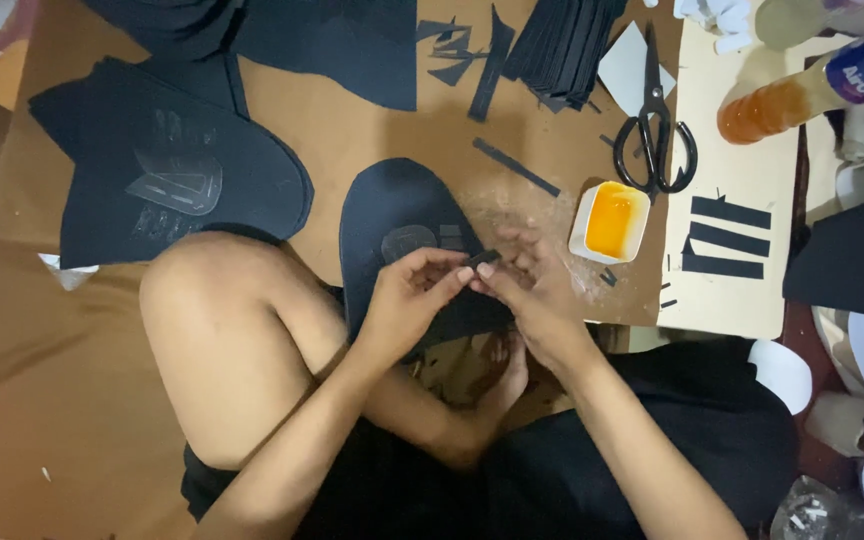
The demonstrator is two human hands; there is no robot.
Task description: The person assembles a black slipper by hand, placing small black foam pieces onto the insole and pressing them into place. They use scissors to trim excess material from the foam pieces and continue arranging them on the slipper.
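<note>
The small black strip (482, 259) sits pinched between your two hands, just above the lower end of the dark shoe-shaped piece (402, 215) that lies in front of your knee. Its long axis runs left to right with a slight upward tilt toward the right, so each hand takes one end: your left hand (407, 300) closes thumb and forefinger on the left end, your right hand (532, 290) closes its fingertips on the right end. Both grips are tight pinches, the other fingers curled loosely. Neither hand is clearly nearer; the strip bridges them.

The strip is short, narrow, flat and matte black, like thin foam or cloth; finer detail is too small to tell.

Just to the right of your right hand, a small white tub of orange-yellow glue (609, 222) stands on the brown sheet (372, 140). Black scissors (655, 130) lie beyond it toward the far edge. Three more black strips (727, 238) rest on the pale card (732, 300) at the right. A larger black cut piece (167, 185) lies toward the far left corner.
</note>
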